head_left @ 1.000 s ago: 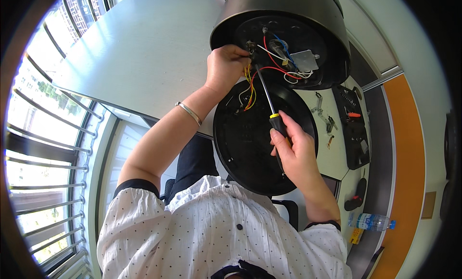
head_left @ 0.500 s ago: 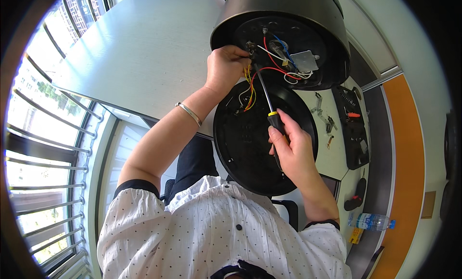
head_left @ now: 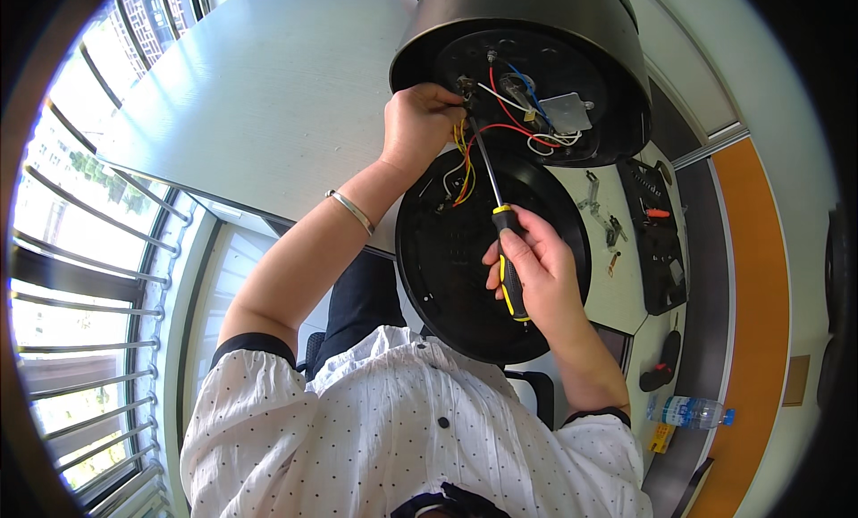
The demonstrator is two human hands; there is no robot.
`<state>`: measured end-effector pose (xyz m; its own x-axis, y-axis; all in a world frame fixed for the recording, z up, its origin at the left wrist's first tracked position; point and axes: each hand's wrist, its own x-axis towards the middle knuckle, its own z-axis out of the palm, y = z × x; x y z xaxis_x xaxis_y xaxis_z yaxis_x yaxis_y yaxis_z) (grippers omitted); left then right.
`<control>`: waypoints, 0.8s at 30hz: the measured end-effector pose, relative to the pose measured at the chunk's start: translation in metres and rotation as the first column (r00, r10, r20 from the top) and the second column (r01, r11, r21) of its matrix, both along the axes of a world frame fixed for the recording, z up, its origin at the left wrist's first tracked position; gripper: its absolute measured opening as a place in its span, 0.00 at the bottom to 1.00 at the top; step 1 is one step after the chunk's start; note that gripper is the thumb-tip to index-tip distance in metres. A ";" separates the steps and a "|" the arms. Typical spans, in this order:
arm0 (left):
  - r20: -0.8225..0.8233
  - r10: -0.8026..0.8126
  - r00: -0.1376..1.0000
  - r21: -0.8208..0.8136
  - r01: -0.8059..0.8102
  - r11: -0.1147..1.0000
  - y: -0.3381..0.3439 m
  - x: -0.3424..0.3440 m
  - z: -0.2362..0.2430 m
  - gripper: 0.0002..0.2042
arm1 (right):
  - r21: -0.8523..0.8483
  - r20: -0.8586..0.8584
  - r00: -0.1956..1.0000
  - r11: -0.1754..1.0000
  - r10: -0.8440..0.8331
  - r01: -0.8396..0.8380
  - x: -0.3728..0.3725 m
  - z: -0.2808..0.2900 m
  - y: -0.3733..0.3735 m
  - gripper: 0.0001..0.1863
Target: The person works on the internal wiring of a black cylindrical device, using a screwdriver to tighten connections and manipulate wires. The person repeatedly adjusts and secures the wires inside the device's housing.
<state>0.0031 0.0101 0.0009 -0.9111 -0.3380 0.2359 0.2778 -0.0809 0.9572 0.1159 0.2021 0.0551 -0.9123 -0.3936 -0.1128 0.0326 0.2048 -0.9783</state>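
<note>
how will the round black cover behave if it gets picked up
The cover is probably stiff, as its round shape shows no sag. The curving wires over it look floppy and would likely trail or snag. Stood on edge, its circular outline could let it roll.

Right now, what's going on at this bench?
A person's right hand holds a screwdriver, its tip up by the left hand. The left fingertips are pinched together at the open end of a dark round housing; what they grip is hidden. Yellow wires run from there down to a round black cover. A black tool case lies open to the right.
</note>
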 end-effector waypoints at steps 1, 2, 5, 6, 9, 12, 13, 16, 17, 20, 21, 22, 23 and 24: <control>-0.002 0.000 1.000 -0.005 0.000 1.000 0.000 0.000 0.000 0.06 | -0.084 0.097 0.995 0.996 -0.007 0.015 0.000 0.000 0.000 0.20; 0.000 0.000 1.000 -0.015 0.000 1.000 0.000 -0.001 0.000 0.06 | -0.158 0.110 0.994 0.986 -0.027 0.044 0.002 -0.001 -0.003 0.20; -0.002 0.001 1.000 -0.029 -0.001 1.000 0.001 0.000 0.002 0.06 | -0.350 0.168 0.985 0.932 -0.040 0.098 0.008 -0.002 -0.012 0.18; -0.008 0.001 1.000 -0.025 -0.002 1.000 0.002 -0.001 0.001 0.06 | -0.385 0.205 0.978 0.915 -0.039 0.117 0.009 -0.001 -0.013 0.18; -0.005 0.020 1.000 0.011 -0.020 1.000 0.001 0.000 0.000 0.06 | -0.451 0.321 0.946 0.873 -0.033 0.184 0.010 0.004 -0.019 0.17; -0.001 0.034 0.999 0.005 -0.034 0.999 0.002 -0.001 -0.001 0.07 | -0.524 0.410 0.911 0.810 -0.032 0.264 0.008 0.011 -0.018 0.16; -0.001 0.037 0.999 -0.008 -0.037 0.999 0.002 -0.001 -0.001 0.07 | -0.541 0.448 0.894 0.789 -0.022 0.291 0.007 0.013 -0.016 0.16; 0.008 0.058 0.998 -0.018 -0.058 0.998 0.002 -0.001 0.000 0.06 | -0.667 0.513 0.852 0.671 0.101 0.322 0.005 0.008 -0.012 0.16; 0.007 0.058 0.998 -0.023 -0.058 0.998 0.003 -0.001 0.000 0.07 | -0.677 0.525 0.844 0.656 0.111 0.335 0.005 0.008 -0.012 0.14; -0.002 0.061 0.998 -0.066 -0.061 0.996 0.003 -0.002 0.000 0.07 | -0.731 0.588 0.781 0.553 0.211 0.401 0.005 0.005 -0.014 0.15; -0.009 0.061 0.998 -0.096 -0.062 0.994 0.003 -0.003 0.000 0.06 | -0.731 0.595 0.774 0.545 0.217 0.409 0.004 0.004 -0.015 0.14; -0.014 0.062 0.998 -0.127 -0.063 0.990 0.003 -0.003 -0.001 0.06 | -0.686 0.590 0.795 0.608 0.142 0.400 0.006 0.007 -0.018 0.15; -0.020 0.075 0.997 -0.132 -0.077 0.988 0.002 -0.004 -0.003 0.06 | -0.633 0.577 0.814 0.666 0.067 0.394 0.008 0.012 -0.022 0.15; -0.027 0.088 0.996 -0.136 -0.090 0.987 0.002 -0.005 -0.005 0.06 | -0.575 0.557 0.831 0.718 -0.007 0.392 0.010 0.017 -0.025 0.15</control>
